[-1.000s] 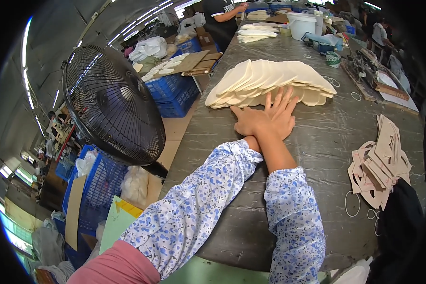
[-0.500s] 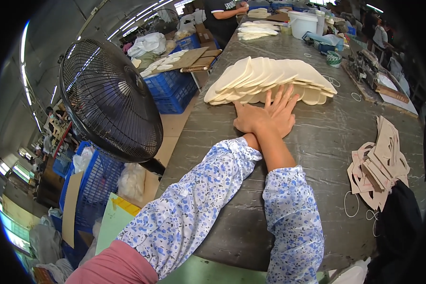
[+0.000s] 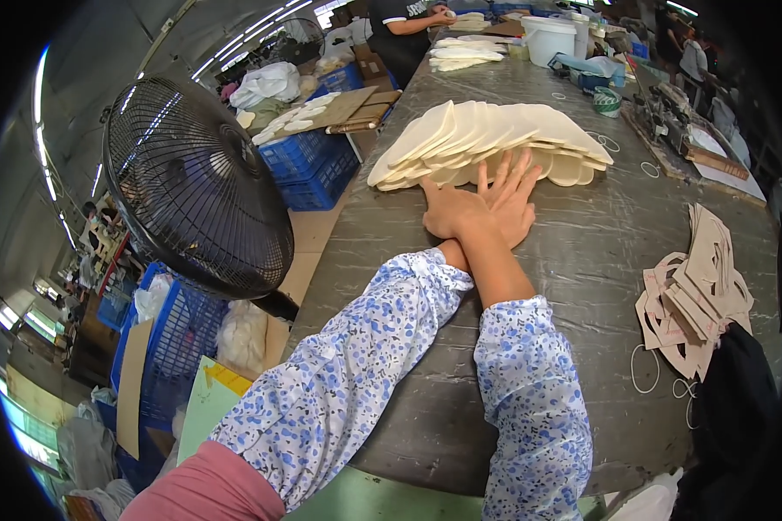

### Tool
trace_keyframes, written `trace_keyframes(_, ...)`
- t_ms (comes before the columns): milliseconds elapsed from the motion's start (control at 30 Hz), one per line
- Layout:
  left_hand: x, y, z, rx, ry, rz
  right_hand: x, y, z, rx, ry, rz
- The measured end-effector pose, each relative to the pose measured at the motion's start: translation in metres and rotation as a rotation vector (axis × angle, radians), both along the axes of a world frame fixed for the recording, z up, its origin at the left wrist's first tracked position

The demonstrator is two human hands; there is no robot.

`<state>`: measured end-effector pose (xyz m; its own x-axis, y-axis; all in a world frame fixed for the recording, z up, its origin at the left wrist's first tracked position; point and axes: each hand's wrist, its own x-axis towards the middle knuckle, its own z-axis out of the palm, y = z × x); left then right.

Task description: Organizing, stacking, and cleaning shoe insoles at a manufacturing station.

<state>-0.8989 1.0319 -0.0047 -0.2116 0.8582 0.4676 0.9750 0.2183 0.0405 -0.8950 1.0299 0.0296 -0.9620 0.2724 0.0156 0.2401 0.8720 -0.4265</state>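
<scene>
Two hands stacked flat on the grey worktable, right by the fanned cream insole pieces.

Both palms lie open and gripping nothing: the left hand [image 3: 450, 211] rests on top of the right hand [image 3: 506, 208], fingers spread, the right fingertips [image 3: 514, 167] touching the near edge of the fanned row of flat cream insole-shaped pieces [image 3: 487, 143]. That row sits mid-table on the mottled grey worktable [image 3: 599, 252], just beyond the hands. Blue-flowered white sleeves cover both forearms. Off to the right lies a pile of tan cardboard cut-outs [image 3: 695, 291]; at the left stands a black wire-guard fan [image 3: 195, 191].
</scene>
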Motion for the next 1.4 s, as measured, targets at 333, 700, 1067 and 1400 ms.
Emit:
trace_keyframes(333,-0.026,0.007,-0.016,0.138,0.132,-0.138,0.032,0.040,-0.005,-0.212,0.960,-0.486)
trace_keyframes(700,-0.003,0.005,-0.001,0.024,0.016,-0.027,0.055,0.115,-0.022,-0.811,0.825,-0.652)
trace_keyframes(1067,-0.006,-0.005,-0.001,-0.012,-0.080,0.001,0.045,0.110,0.003,-1.118,0.690,-0.380)
trace_keyframes(1400,-0.044,-0.134,-0.005,0.118,0.044,0.473,0.043,0.110,0.012,-1.168,0.841,-0.214)
